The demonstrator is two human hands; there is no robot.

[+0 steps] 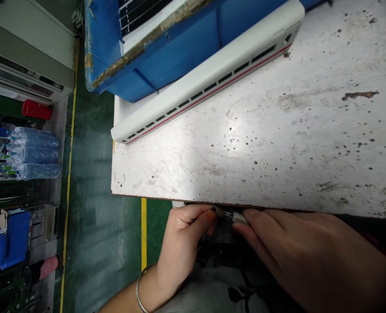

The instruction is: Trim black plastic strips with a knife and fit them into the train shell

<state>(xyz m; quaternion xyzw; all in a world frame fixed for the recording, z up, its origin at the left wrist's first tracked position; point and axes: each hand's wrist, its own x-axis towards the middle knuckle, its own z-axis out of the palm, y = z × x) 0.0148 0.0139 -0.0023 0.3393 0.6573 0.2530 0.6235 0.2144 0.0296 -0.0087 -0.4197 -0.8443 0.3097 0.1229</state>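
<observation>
My left hand (184, 237), a metal bangle at its wrist, is just below the table's front edge. Its thumb and index finger pinch a tiny dark thing too small to name. Close beside it, my right hand (305, 250) grips a small whitish piece (239, 218) between thumb and fingers. A thin, shiny, metal-like tip runs from that piece towards my left fingertips. Beyond both hands, a white model train carriage (206, 71) with dark windows and a red stripe lies slantwise on the table.
A worn blue crate (176, 56) stands behind the carriage on the scuffed white table (261, 161). To the left is a green floor (101, 217) with yellow lines. Wrapped bottles (36, 152), a red bucket (36, 110) and blue bins (15, 239) are on the far left.
</observation>
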